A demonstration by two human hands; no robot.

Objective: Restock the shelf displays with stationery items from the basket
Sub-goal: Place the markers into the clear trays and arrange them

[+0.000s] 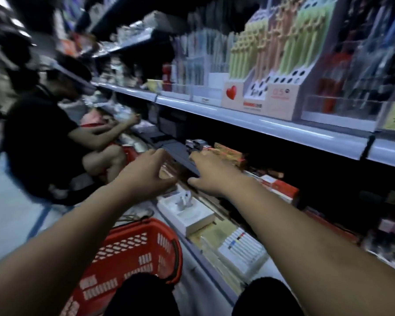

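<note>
Counts: 1 red basket (pixel 132 254) fully in view. 2 hands reaching in, left hand (pixel 146 174) and right hand (pixel 211 176). 1 other person (pixel 43 137) crouched down the aisle. 1 cardboard pen display (pixel 251 106) with 1 red heart on it. 1 open white box (pixel 189 215). 1 clear pen pack (pixel 242 249). At least 2 red boxes (pixel 284 190) on the lower shelf. Pens in the upper displays: too blurred to count.

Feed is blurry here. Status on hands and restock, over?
Left hand curled loosely, empty. Right hand on dark flat pack at lower shelf, grip unclear. Red basket below. Crouched person left, not blocking.
</note>
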